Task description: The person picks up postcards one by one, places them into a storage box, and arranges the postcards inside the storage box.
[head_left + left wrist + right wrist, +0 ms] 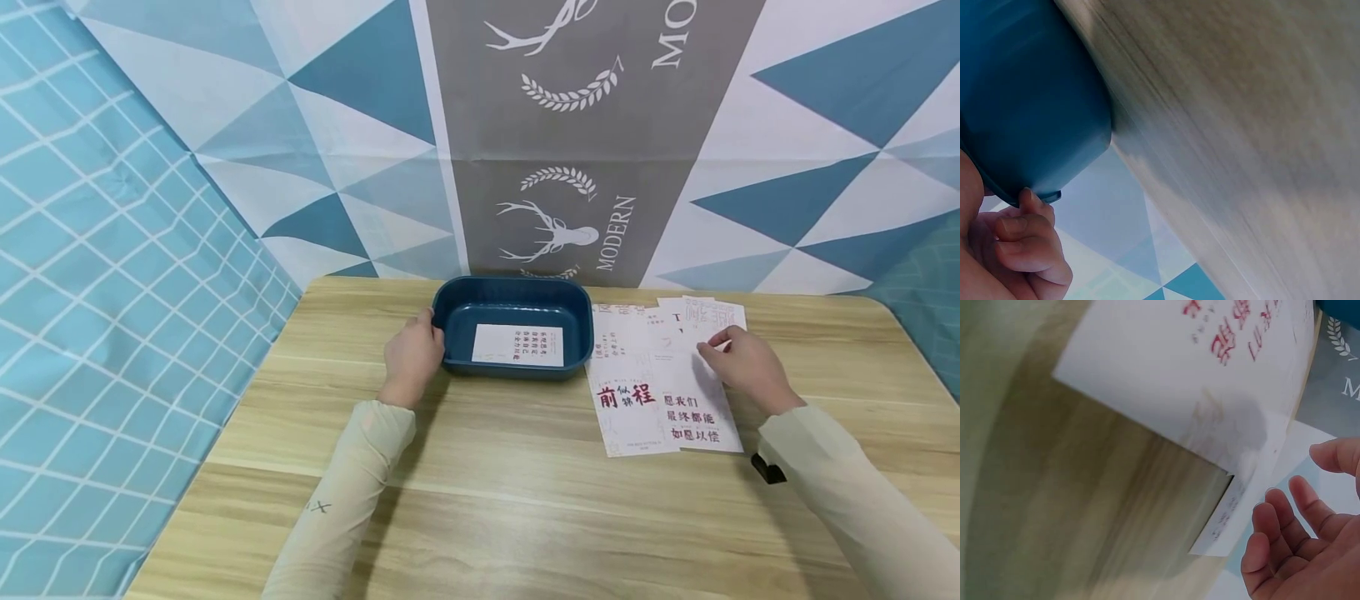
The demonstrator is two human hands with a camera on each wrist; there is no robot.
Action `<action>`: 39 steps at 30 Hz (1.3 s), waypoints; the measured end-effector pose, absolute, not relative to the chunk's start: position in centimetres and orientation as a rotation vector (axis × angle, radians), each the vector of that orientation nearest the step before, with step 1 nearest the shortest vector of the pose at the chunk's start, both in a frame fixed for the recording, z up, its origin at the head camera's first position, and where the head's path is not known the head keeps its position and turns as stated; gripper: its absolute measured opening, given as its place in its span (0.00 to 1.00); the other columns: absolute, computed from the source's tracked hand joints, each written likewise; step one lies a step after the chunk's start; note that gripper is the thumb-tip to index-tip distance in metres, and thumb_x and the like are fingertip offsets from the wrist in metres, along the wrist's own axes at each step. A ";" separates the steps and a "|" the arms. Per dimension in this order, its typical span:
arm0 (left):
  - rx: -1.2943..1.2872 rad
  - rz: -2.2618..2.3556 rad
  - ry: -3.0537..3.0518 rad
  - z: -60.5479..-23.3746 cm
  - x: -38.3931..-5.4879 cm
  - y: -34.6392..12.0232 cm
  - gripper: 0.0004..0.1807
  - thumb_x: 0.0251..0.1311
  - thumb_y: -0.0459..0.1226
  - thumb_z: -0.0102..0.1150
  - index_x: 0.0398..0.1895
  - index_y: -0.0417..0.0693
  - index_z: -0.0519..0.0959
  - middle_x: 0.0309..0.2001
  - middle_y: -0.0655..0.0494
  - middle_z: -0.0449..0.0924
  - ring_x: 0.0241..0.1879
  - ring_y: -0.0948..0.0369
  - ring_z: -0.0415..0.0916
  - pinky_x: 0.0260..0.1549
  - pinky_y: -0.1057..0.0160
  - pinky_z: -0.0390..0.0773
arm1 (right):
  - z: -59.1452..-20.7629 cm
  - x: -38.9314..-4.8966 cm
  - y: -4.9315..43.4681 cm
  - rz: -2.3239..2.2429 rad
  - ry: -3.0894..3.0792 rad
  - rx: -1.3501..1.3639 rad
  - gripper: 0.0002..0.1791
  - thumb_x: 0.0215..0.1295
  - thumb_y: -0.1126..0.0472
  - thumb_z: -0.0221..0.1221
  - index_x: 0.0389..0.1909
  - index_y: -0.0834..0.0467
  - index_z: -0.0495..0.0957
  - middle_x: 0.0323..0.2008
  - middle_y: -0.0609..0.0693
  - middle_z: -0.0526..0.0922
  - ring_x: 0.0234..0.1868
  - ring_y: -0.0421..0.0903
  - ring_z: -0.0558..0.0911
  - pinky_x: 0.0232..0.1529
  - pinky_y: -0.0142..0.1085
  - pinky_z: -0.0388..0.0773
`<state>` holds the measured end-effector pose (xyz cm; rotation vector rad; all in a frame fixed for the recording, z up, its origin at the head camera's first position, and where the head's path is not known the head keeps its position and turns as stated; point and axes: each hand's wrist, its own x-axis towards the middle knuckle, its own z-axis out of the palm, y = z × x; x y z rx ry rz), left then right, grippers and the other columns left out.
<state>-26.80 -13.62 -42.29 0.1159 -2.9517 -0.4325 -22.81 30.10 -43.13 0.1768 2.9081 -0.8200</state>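
A dark blue rectangular plastic basin (513, 372) stands on the table, with a white card (495, 343) printed in red characters lying inside. My left hand (413, 354) grips the basin's left end. In the left wrist view, fingertips (1032, 201) of that hand curl under the rim of the blue basin (1035, 106). Over the overlapping printed cards to the right hovers my right hand (747, 367). Its thumb (1335, 455) stands apart from the bent fingers (1285, 528), with nothing between them. Below it lie white cards (630, 417) with large red characters, seen also as a card (1147, 369) in the right wrist view.
The wooden table (525, 517) ends at a patterned wall covering (562, 167) just behind the basin. A blue checked covering (112, 292) borders the left side. A black object (768, 470) shows beneath the right sleeve (825, 458).
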 end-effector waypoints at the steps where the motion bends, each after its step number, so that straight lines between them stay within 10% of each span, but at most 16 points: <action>1: 0.114 -0.431 -2.951 -42.3 -26.8 -13.6 0.20 0.65 0.39 0.45 0.58 0.43 0.71 0.46 0.43 0.80 0.33 0.49 0.79 0.32 0.49 0.78 | -43.2 -22.7 30.2 -0.824 2.903 0.183 0.25 0.66 0.48 0.48 0.45 0.69 0.68 0.34 0.63 0.77 0.28 0.49 0.75 0.25 0.33 0.66; 39: 0.107 -0.414 -2.966 -42.3 -26.8 -13.7 0.21 0.65 0.40 0.45 0.59 0.43 0.71 0.45 0.43 0.80 0.30 0.50 0.78 0.29 0.51 0.78 | -44.0 -21.7 30.7 -0.740 2.765 0.297 0.24 0.63 0.49 0.51 0.39 0.69 0.70 0.26 0.56 0.73 0.28 0.48 0.70 0.25 0.34 0.63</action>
